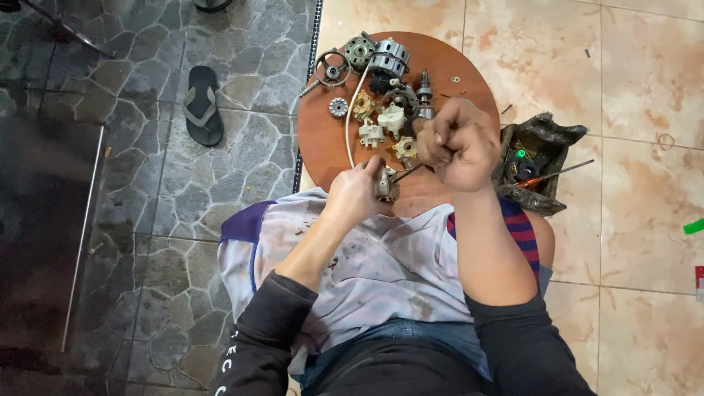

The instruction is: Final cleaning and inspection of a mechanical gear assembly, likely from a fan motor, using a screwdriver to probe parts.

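Note:
My left hand (354, 192) grips a small grey metal motor part (386, 186) just above my lap. My right hand (455, 143) is closed around the handle of a thin tool whose metal shaft (405, 173) points into that part. Both hands hover over the near edge of a round brown table (323, 143). On the table lie several disassembled pieces: a motor stator (389, 55), a round metal housing (334, 67), small gears (338, 107), white plastic parts (391, 117) and a white cable (349, 125).
A dark, dirty bag of tools (539, 158) sits on the tiled floor right of the table, a screwdriver sticking out. A black sandal (203, 104) lies on the grey stone paving at left. A long metal rod (82, 227) lies further left.

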